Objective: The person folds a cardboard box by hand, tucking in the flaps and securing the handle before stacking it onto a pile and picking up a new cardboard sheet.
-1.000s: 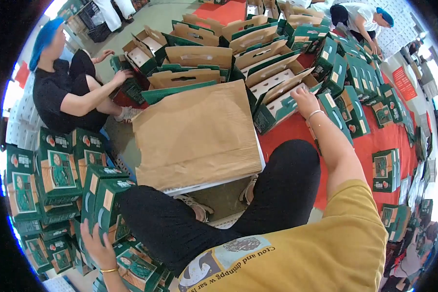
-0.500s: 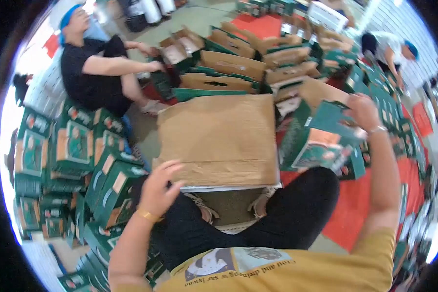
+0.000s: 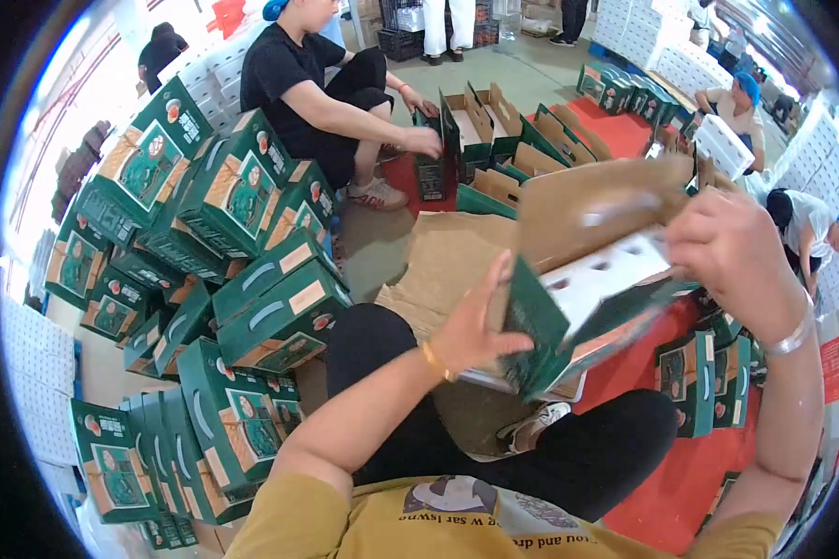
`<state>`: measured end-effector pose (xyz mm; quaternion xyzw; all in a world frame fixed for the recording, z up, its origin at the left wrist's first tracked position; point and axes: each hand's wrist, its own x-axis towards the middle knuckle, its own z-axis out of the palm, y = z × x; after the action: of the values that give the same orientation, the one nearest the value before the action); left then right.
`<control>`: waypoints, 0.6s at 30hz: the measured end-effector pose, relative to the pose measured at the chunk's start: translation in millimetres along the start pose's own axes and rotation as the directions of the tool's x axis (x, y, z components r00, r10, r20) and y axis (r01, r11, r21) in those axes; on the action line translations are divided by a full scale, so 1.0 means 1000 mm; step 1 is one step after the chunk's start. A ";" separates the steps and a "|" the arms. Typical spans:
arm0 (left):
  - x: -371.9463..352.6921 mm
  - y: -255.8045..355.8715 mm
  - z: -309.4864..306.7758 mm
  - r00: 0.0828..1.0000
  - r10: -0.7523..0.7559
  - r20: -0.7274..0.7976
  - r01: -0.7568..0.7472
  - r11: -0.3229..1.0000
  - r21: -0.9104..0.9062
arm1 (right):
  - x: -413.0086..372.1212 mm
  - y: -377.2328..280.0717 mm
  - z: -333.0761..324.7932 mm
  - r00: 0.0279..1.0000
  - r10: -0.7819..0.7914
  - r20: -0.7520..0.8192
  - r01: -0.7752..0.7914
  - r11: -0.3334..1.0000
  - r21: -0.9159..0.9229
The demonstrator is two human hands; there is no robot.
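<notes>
Open green carton [image 3: 539, 328], white holed insert [image 3: 606, 275] inside, label unreadable; left hand [image 3: 480, 328] spread at 9 o'clock, right hand [image 3: 732, 247] gripping 3 o'clock edge.

Two hands are in view, a left hand [image 3: 475, 326] and a right hand [image 3: 732, 252], with one open green carton [image 3: 587, 279] between them. There are two bangles, one gold bangle [image 3: 433, 361] and one silver bangle [image 3: 792, 335]. Three blue-capped co-workers sit nearby: a person in black [image 3: 317, 84], a person in white [image 3: 736, 104] and a second person in white [image 3: 816, 228]. The closed green cartons [image 3: 238, 186] stacked on the left number well over a dozen, too crowded for an exact count.
</notes>
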<state>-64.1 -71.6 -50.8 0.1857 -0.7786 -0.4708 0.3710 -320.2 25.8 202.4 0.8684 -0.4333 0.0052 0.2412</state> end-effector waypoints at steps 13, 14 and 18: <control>-0.034 -0.008 -0.094 0.896 0.365 -0.253 -0.004 0.577 0.817 | 0.025 -0.030 0.194 0.796 0.579 -0.177 -0.160 0.482 0.861; -0.035 -0.009 -0.101 0.906 0.380 -0.185 -0.063 0.554 0.830 | 0.010 -0.036 0.189 0.646 0.754 0.118 -0.302 0.110 0.947; -0.062 -0.016 -0.124 0.758 0.568 -0.320 -0.025 0.516 0.857 | -0.060 -0.107 0.229 0.277 0.928 0.250 0.121 -0.292 0.949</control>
<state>69.1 -113.9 -55.1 0.3204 -0.7762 0.0934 0.5349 -322.9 28.4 -57.4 0.3480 -0.4879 0.7421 -0.3003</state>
